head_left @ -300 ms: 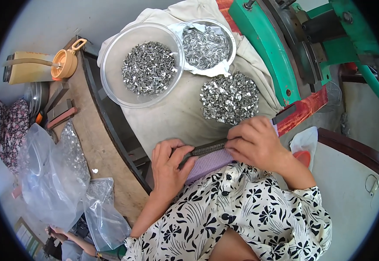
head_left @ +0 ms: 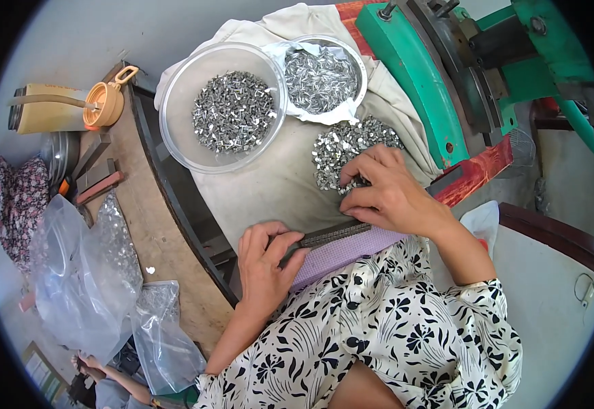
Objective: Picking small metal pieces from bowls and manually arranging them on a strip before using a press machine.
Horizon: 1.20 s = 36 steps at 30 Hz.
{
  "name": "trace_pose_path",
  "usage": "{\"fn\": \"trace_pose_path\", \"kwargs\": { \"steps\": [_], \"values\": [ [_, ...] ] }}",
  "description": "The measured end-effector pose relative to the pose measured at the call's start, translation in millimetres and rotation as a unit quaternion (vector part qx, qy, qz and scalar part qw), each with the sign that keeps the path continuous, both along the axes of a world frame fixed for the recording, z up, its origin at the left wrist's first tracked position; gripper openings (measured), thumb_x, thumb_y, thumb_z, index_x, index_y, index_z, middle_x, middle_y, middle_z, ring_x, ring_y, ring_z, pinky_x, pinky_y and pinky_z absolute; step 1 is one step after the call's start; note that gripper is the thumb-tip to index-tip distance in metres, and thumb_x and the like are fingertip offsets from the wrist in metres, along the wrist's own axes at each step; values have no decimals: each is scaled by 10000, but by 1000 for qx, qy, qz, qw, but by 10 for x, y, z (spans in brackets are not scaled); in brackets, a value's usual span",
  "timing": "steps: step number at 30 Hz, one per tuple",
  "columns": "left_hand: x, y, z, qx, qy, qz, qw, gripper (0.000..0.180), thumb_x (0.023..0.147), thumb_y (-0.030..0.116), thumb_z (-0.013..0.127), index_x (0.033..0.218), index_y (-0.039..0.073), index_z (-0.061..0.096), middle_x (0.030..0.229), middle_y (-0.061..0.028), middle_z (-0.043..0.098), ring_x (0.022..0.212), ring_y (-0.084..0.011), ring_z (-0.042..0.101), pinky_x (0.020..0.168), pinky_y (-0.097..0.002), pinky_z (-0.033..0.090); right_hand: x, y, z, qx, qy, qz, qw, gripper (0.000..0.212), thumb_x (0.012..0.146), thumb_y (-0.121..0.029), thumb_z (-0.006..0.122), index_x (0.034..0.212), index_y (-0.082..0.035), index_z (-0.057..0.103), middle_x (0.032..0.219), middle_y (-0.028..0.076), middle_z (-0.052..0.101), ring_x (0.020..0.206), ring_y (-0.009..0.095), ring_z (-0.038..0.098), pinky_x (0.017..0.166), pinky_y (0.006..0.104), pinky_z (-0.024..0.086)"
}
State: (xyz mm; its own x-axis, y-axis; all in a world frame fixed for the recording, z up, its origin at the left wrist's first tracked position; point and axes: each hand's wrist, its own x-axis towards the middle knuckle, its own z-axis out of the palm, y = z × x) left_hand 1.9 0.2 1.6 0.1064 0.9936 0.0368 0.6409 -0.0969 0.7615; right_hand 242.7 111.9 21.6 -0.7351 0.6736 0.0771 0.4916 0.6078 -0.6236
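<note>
My left hand (head_left: 264, 264) is closed on the left end of a dark, narrow slotted metal bar (head_left: 334, 233), thumb on the near side and fingers on the far side. The bar lies along a lilac woven cloth (head_left: 351, 251) close to my body. My right hand (head_left: 389, 194) is bent over the near edge of a heap of small shiny metal pieces (head_left: 334, 146), partly covering it. Its thumb and fingertips are apart, with the thumb low by the bar's right end. No piece can be made out between them.
Beyond the heap stand a clear plastic bowl (head_left: 174, 140) of small metal parts and a paper-lined metal bowl (head_left: 363, 71) of thin silvery pins. A green machine (head_left: 413, 88) rises at the right. Plastic bags (head_left: 79, 273) lie left; another person's arm (head_left: 123, 382) shows lower left.
My right hand has left the bar's right end and moved up and slightly left onto the heap, its fingers parting. My left hand keeps its place on the bar.
</note>
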Motion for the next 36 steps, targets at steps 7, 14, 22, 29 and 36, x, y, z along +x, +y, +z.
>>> {"fn": "trace_pose_path", "kwargs": {
  "steps": [7,14,22,29,36],
  "values": [
    [-3,-1,18,-1,2,1,1000,331,661,66,818,972,86,706,986,-56,596,916,-269,561,797,-385,430,-8,29,91,-7,-49,29,998,130,723,-137,768,838,-184,729,1134,-1,578,1152,274,475,960,430,353],
    [-9,-1,8,-2,4,-2,1000,329,665,75,822,973,88,707,990,-60,594,923,-273,561,803,-384,430,58,6,72,3,-48,7,999,119,735,-172,772,824,-146,698,1138,-5,584,1157,283,474,966,439,343],
    [-15,-5,2,1,7,-1,1000,322,669,81,819,971,92,709,995,-59,595,928,-271,558,810,-383,430,243,-61,140,38,32,-64,997,128,686,-174,795,790,-146,725,1090,-20,631,1108,269,490,949,443,331],
    [-19,-5,-8,-2,2,-3,1000,320,670,76,814,971,90,709,997,-59,596,928,-272,557,811,-384,427,336,-166,63,25,71,-124,989,166,628,-154,813,786,-162,760,1092,-9,640,1080,274,471,955,407,318],
    [-10,-12,-8,-6,-3,3,1000,314,673,73,812,969,84,708,998,-61,598,929,-273,558,814,-385,428,197,-374,1,16,70,-104,992,176,642,-166,812,813,-183,776,1104,-19,646,1077,269,469,942,406,314]
  ]
}}
